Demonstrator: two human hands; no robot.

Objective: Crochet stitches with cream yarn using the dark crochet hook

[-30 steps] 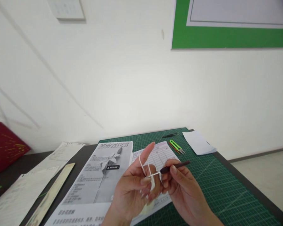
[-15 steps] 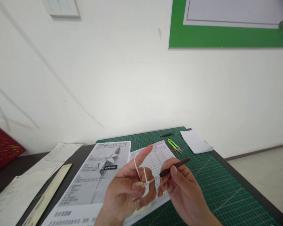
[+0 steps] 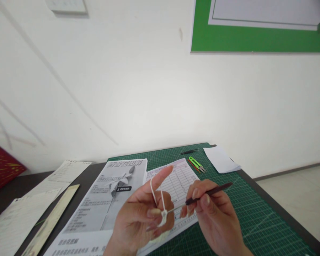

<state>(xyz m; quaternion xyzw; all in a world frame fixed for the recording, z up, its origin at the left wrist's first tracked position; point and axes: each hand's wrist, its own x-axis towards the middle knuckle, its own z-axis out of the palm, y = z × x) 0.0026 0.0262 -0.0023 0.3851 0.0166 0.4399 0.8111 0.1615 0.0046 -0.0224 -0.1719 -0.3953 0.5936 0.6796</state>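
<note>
My left hand (image 3: 141, 217) pinches a small piece of white crochet work (image 3: 163, 217) between thumb and fingers. White yarn (image 3: 153, 190) runs from that piece over the raised index finger. In my right hand (image 3: 216, 213) is a crochet hook with a dark handle (image 3: 209, 193), held like a pen. Its thin metal shaft (image 3: 176, 208) reaches left to the white piece, where the tip is hidden in or behind the stitches. Both hands are above printed sheets and a green cutting mat.
On the green cutting mat (image 3: 258, 217) lie green thread snips (image 3: 197, 164), a dark slim tool (image 3: 190, 152) and white paper (image 3: 221, 159). A printed sheet with a flower picture (image 3: 93, 209) and a lined form (image 3: 180, 177) lie beneath the hands. Leftward are a ruler (image 3: 52, 220) and handwritten sheets (image 3: 29, 206).
My right hand has moved right with the crochet hook, so more of its metal shaft shows between the handle and the white piece. My left hand has barely shifted.
</note>
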